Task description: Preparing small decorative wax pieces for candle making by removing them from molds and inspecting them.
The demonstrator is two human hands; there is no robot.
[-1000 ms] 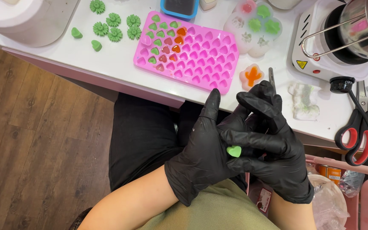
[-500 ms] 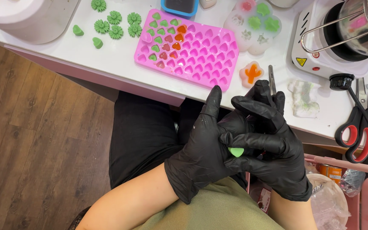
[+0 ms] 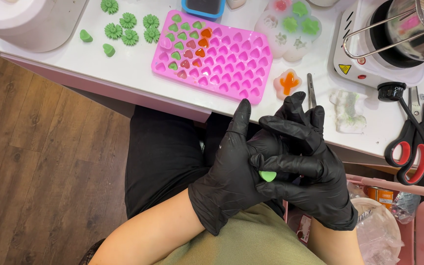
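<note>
Both hands, in black gloves, are pressed together above the lap, just off the near edge of the white table (image 3: 133,68); the left hand (image 3: 234,169) and the right hand (image 3: 307,179) are clamped on a small green heart piece (image 3: 268,175), only its tip showing between the fingers. On the table by that edge lies a pink heart mould (image 3: 222,61), a few cells at its left end filled; green flower pieces (image 3: 128,27) sit towards the far left corner; red-handled scissors (image 3: 408,152) lie at the right near edge.
</note>
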